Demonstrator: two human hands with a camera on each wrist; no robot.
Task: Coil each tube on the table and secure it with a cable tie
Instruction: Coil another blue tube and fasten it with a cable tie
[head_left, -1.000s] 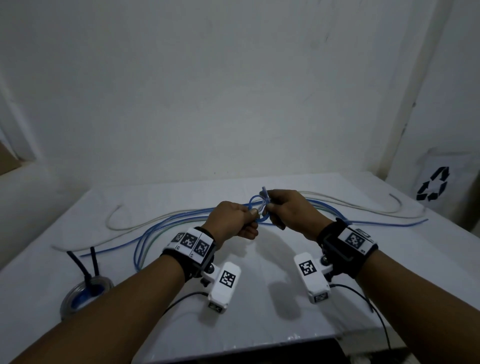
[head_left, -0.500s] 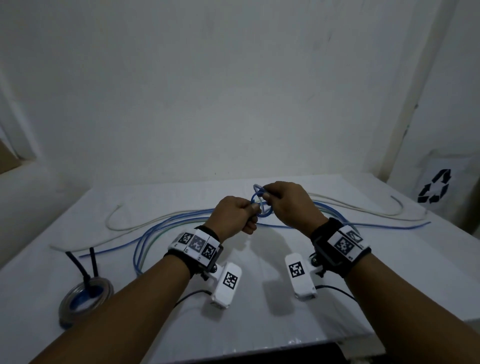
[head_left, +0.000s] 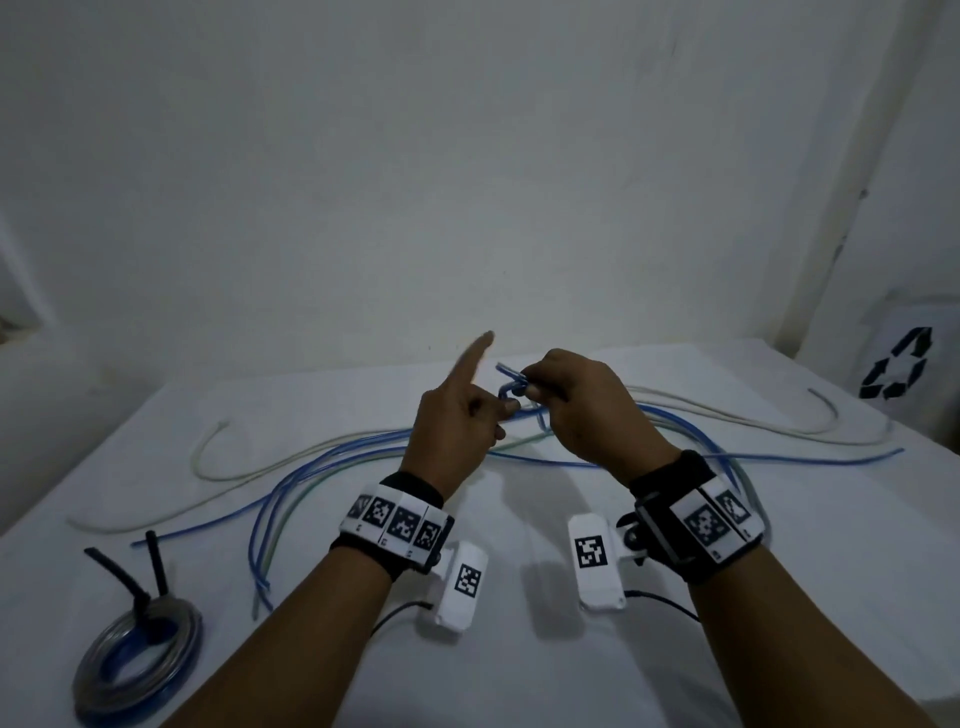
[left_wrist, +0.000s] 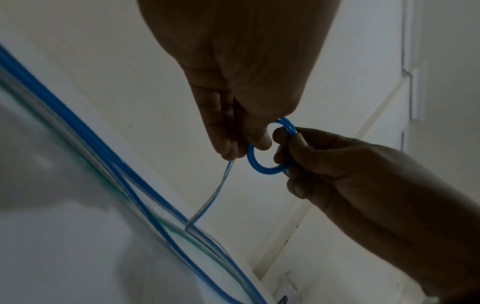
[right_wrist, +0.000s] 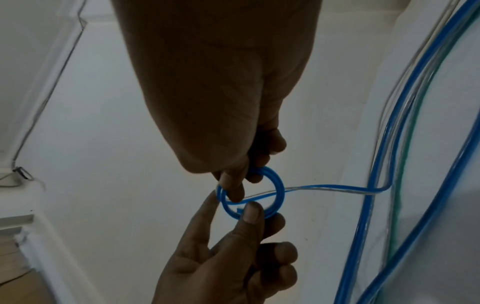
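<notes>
- Tube (left_wrist: 262, 164): we hold its small starting loop above the table (head_left: 519, 649), right hand (head_left: 587, 410) pinching one side, left hand (head_left: 457, 431) pinching the other, forefinger extended.
- Step: coiling begun; remainder trails across table.
- Next: feed further turns, keeping loop pinched.

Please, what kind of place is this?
Probably a plain indoor workroom: a white table against bare white walls, loose tubes on it, and a recycling sign at right.

small blue tube coil (right_wrist: 250, 197) (hand-held)
</notes>
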